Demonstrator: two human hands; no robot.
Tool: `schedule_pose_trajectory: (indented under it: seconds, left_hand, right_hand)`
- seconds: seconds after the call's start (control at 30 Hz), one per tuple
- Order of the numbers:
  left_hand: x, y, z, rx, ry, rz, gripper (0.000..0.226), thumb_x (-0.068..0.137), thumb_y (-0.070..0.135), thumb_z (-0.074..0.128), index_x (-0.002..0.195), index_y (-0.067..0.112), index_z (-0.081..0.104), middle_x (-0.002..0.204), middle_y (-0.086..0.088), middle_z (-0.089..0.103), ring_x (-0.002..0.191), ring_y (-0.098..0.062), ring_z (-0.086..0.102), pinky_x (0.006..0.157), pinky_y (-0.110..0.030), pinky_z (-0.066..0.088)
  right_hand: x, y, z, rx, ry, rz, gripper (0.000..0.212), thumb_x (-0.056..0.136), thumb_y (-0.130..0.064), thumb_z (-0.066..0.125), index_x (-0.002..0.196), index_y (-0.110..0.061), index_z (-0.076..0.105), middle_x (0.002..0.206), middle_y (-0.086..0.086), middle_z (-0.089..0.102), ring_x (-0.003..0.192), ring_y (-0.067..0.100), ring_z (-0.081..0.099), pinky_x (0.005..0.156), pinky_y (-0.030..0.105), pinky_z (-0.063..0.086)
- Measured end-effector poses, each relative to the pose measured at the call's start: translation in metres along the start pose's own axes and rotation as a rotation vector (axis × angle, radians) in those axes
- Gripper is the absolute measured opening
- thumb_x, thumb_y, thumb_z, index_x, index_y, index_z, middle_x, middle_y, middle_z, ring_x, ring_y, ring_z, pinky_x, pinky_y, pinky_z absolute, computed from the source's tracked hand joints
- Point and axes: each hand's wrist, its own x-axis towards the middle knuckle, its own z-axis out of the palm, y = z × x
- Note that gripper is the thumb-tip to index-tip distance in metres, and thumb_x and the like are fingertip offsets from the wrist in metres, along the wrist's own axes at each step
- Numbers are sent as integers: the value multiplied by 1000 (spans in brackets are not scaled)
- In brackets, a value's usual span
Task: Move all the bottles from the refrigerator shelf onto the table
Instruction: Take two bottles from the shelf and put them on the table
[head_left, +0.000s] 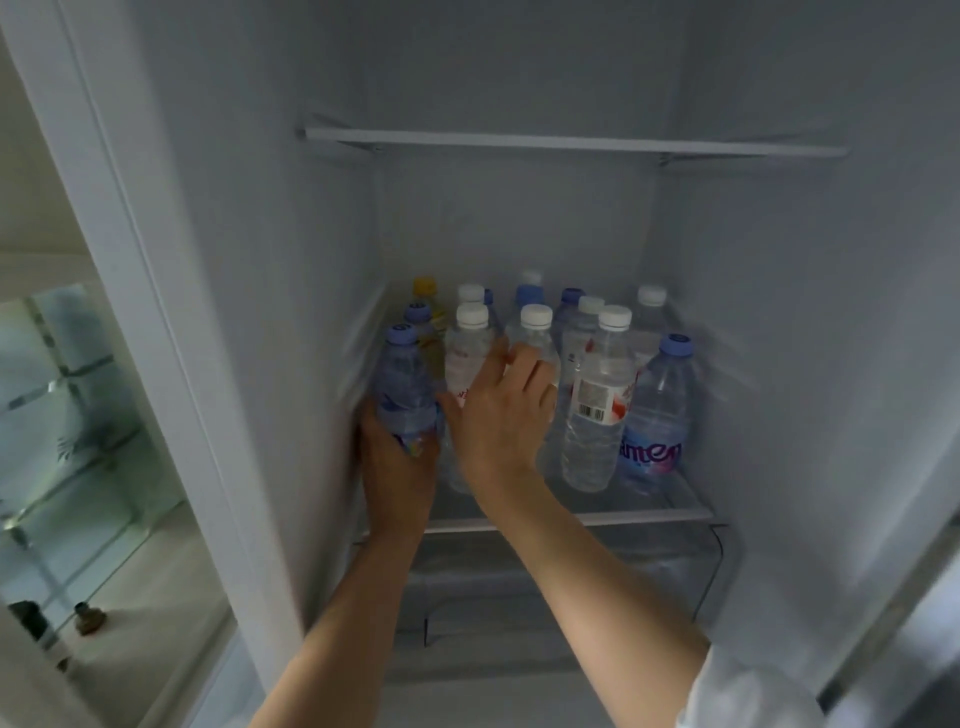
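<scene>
Several water bottles stand on the refrigerator shelf (649, 515), most with white or blue caps and one with a yellow cap (424, 287) at the back left. My left hand (397, 467) grips the lower part of a blue-capped bottle (402, 384) at the shelf's front left. My right hand (501, 415) reaches between two white-capped bottles, its fingers curled on the white-capped bottle (535, 338) in the middle; whether it has a firm hold I cannot tell. A blue-labelled bottle (657, 415) stands at the front right.
An upper shelf (571, 143) spans the fridge above the bottles. A clear drawer (675, 571) sits below the bottle shelf. The fridge wall and door frame (156, 338) stand at left, with a glass cabinet (78, 415) beyond.
</scene>
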Motion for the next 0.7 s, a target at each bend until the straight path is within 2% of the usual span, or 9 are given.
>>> schedule_pose_trajectory:
  seconds: [0.13, 0.2, 0.3, 0.4, 0.53, 0.7]
  left_hand:
    - [5, -3, 8, 26, 76, 7, 69, 78, -3, 74, 137, -7, 39, 135, -15, 50, 118, -9, 43, 89, 7, 26]
    - [8, -8, 10, 29, 106, 32, 69, 77, -4, 75, 136, -7, 40, 133, -11, 50, 118, -7, 43, 90, 6, 26]
    - [9, -11, 11, -11, 117, 3, 62, 79, 0, 74, 134, -4, 44, 134, -10, 53, 119, -10, 50, 94, -4, 35]
    - [2, -11, 14, -37, 120, -11, 52, 82, -2, 72, 127, -3, 47, 125, -2, 53, 109, 1, 50, 90, -1, 37]
    - [2, -10, 11, -24, 129, -42, 46, 81, 0, 73, 120, -2, 49, 119, -11, 58, 108, -19, 57, 91, -26, 46]
    - [-3, -11, 8, 46, 156, -25, 47, 75, 10, 81, 112, 0, 53, 112, -17, 62, 104, -29, 61, 87, -37, 52]
  right_hand:
    - [0, -1, 6, 32, 42, 24, 75, 63, -54, 79, 116, -7, 55, 110, 14, 52, 98, 29, 44, 79, 39, 43]
    - [-3, 2, 5, 72, 72, 7, 74, 63, -54, 79, 116, -8, 54, 112, 14, 51, 102, 28, 39, 83, 39, 40]
    - [-11, 10, -1, 129, 74, -42, 74, 66, -55, 75, 119, -9, 52, 116, 15, 49, 106, 29, 40, 90, 40, 38]
    - [-21, 20, -8, 194, 56, -70, 75, 69, -54, 74, 125, -10, 51, 115, 16, 48, 106, 28, 40, 92, 36, 37]
    - [-27, 22, -15, 339, -20, -84, 77, 70, -46, 77, 131, -12, 43, 116, 15, 50, 107, 28, 47, 90, 37, 44]
    - [-34, 27, -22, 647, -189, -46, 75, 82, -41, 69, 141, -21, 27, 133, 5, 54, 116, 20, 57, 89, 38, 54]
